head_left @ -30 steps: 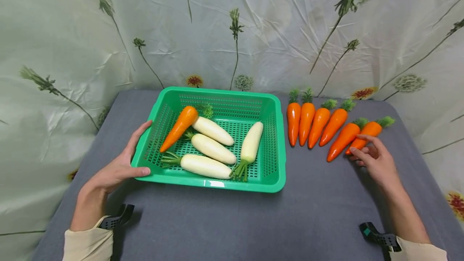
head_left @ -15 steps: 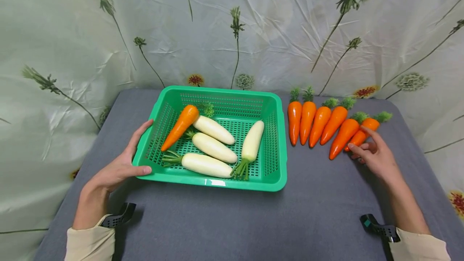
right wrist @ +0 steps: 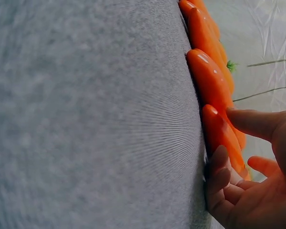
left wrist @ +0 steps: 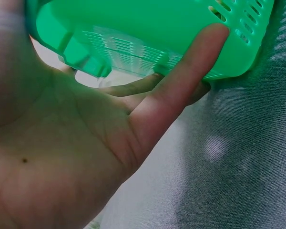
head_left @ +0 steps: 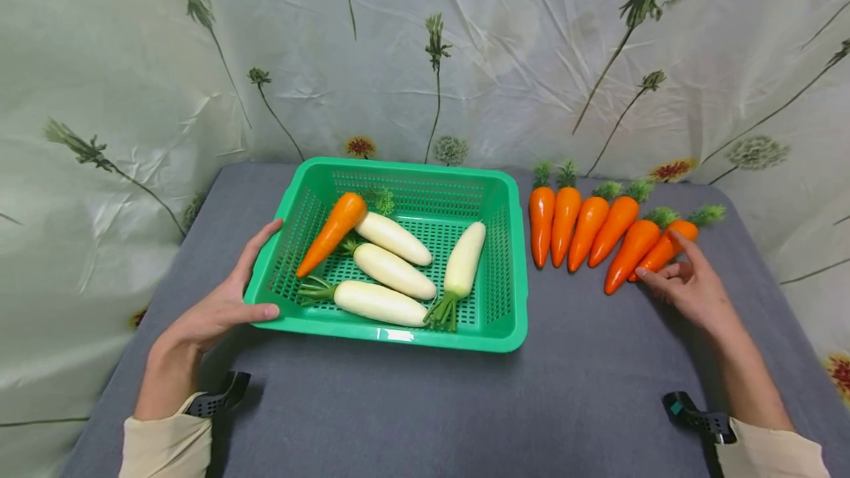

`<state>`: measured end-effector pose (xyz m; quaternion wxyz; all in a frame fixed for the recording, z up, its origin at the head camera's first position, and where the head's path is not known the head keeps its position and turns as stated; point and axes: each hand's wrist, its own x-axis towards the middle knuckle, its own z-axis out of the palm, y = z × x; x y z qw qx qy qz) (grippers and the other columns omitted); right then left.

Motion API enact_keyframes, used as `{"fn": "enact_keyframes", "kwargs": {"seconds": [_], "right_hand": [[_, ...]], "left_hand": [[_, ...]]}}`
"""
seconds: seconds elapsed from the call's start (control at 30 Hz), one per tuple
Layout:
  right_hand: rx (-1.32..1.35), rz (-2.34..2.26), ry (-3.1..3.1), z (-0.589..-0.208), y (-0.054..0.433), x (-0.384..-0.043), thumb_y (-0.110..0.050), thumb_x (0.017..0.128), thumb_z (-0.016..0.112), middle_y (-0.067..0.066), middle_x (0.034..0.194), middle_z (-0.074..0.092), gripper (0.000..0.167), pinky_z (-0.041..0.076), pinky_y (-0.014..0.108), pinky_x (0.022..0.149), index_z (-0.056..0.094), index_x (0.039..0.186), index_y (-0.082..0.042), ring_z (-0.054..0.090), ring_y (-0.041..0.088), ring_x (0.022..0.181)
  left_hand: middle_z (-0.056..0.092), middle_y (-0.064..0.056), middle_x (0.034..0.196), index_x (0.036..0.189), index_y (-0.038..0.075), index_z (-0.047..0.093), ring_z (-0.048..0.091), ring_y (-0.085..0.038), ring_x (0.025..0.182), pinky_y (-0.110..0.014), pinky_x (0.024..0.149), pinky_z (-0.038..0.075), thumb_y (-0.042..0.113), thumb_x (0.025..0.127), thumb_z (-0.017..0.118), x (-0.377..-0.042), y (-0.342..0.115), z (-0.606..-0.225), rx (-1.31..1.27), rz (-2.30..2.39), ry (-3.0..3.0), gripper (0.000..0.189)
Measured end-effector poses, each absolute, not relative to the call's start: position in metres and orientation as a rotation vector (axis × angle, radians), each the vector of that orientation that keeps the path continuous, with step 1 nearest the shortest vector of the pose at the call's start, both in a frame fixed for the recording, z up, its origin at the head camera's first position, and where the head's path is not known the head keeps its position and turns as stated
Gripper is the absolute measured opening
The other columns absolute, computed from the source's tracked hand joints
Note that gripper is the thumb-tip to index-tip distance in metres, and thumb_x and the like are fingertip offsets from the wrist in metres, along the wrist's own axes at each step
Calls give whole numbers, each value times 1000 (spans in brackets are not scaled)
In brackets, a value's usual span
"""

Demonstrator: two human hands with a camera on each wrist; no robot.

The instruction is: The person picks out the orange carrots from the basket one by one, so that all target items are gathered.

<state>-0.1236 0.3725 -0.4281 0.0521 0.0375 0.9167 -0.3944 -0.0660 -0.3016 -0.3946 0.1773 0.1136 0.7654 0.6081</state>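
Observation:
A green plastic basket (head_left: 408, 344) holds several white radishes (head_left: 396, 304) and one carrot (head_left: 332, 236) near its left side. My left hand (head_left: 212, 312) rests on the basket's near left corner, thumb on the front rim and fingers along the left side. In the left wrist view, straight fingers (left wrist: 181, 78) lie against the basket's outer wall. To the right of the basket, several carrots lie in a row, tops away from me. My right hand (head_left: 693, 290) pinches the rightmost carrot (head_left: 666, 251) between thumb and fingers, close beside the neighbouring carrot (head_left: 631, 255).
A grey cloth (head_left: 425, 411) covers the table. Behind it hangs a pale curtain (head_left: 372, 80) printed with flowers, close to the table's back edge. The other carrots (head_left: 586, 234) lie nearly side by side at the basket's right, their green tops pointing toward the curtain.
The rightmost carrot has shifted slightly left against its neighbour, with my right hand on it, the index finger higher along its body. My left hand keeps its place on the basket.

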Motion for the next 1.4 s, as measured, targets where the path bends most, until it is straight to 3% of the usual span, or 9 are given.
{"fn": "enact_keyframes", "kwargs": {"seconds": [0.47,0.67,1.0,1.23,1.4], "right_hand": [[210,-1167,2908,-420,369,-126,-26,99,72,-25,69,55,85,43,21,57,24,164,-2,56,3,57],[175,-1352,2901,-411,355,-131,-22,99,71,-27,78,55,75,42,17,56,33,159,4,52,-4,64],[-39,-1385,2893,-386,306,-134,-29,101,69,-19,93,58,58,46,24,56,50,150,-5,59,2,75],[-256,-1353,2904,-375,267,-145,-23,102,68,-3,103,60,48,47,15,72,56,147,-10,57,0,84],[-378,-1462,2858,-370,241,-149,-19,103,67,0,105,61,44,46,13,80,58,144,-9,57,2,91]], "left_hand": [[9,-13,164,167,40,0,35,-5,134,-13,99,38,8,89,75,-64,-302,-397,330,1741,2147,112],[11,-12,162,167,41,0,35,-7,132,-13,97,37,9,89,74,-62,-303,-398,310,1714,2181,112],[12,-13,161,167,41,0,36,-8,132,-14,97,38,8,88,74,-64,-301,-397,308,1724,2168,113],[13,-13,159,167,40,0,41,-7,129,-15,97,42,5,89,74,-66,-301,-396,333,1751,2138,113],[12,-13,160,167,39,0,41,-5,129,-15,97,42,4,89,74,-66,-302,-396,339,1754,2138,113]]}}
